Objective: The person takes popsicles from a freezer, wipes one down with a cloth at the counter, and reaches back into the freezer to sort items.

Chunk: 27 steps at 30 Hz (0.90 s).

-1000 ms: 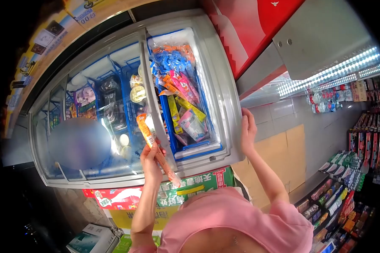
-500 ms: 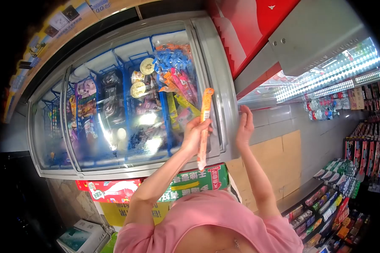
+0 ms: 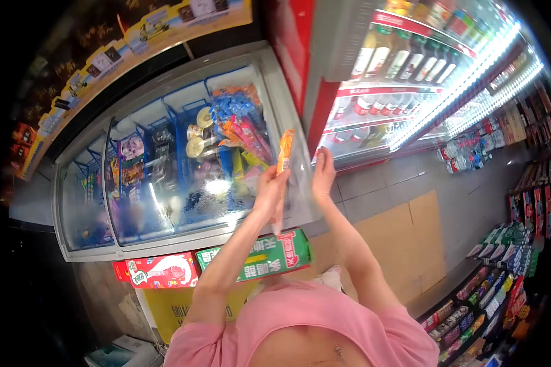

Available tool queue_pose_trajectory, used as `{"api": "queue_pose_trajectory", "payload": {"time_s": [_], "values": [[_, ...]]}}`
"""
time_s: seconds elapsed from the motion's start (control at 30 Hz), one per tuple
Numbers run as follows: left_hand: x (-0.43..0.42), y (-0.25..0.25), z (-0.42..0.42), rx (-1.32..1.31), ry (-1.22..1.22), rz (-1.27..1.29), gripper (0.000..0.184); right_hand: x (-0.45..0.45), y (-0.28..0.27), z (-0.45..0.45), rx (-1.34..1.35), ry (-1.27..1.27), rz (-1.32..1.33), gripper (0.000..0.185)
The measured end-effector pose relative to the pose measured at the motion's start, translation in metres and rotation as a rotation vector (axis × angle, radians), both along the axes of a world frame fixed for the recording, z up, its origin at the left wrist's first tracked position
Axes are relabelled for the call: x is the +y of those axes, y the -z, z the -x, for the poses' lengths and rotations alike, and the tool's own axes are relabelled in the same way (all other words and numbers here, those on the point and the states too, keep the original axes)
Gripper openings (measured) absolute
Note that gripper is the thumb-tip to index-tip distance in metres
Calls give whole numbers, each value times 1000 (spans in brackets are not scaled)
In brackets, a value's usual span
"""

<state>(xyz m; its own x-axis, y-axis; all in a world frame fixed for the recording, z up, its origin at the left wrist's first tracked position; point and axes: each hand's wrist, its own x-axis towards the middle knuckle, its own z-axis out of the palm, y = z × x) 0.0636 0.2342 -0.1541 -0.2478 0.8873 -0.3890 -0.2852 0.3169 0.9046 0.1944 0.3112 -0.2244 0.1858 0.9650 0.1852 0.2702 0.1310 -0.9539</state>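
Observation:
My left hand (image 3: 269, 191) is closed around a long, slim orange ice-cream packet (image 3: 284, 153), held upright over the right end of the chest freezer (image 3: 226, 229). The packet's upper part is bright orange; its paler lower end sticks out below the fingers. My right hand (image 3: 323, 174) is held up just past the freezer's right edge, fingers stretched out and nothing in it. Under the freezer's glass, blue wire baskets hold colourful packets (image 3: 251, 134) and round tubs (image 3: 194, 145).
A lit drinks fridge (image 3: 349, 92) with rows of bottles stands at the right. A green carton (image 3: 275, 254) and a red carton (image 3: 165, 271) lie against the freezer's front. Flat cardboard (image 3: 398, 251) covers part of the floor. Shelves of packaged goods (image 3: 465, 300) line the lower right.
My view has turned toward the right, bringing the drinks fridge's bottle shelves into sight. The left hand still grips the packet, and the right hand stays raised with fingers out.

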Motion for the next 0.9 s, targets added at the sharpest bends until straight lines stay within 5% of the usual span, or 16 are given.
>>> {"api": "queue_pose_trajectory", "payload": {"time_s": [0.13,0.33,0.63,0.9], "values": [[-29,-57,-71,27,36,-60,20,-29,-2,-35,165,68,28,36],[-34,-93,-223,-11,307,-223,25,-111,-16,-218,485,-39,192,26],[-37,-133,-478,-312,964,-237,26,-223,-26,-502,455,471,80,19],[-18,-131,-663,-485,1477,-110,30,-306,31,-677,474,882,68,17]]}}
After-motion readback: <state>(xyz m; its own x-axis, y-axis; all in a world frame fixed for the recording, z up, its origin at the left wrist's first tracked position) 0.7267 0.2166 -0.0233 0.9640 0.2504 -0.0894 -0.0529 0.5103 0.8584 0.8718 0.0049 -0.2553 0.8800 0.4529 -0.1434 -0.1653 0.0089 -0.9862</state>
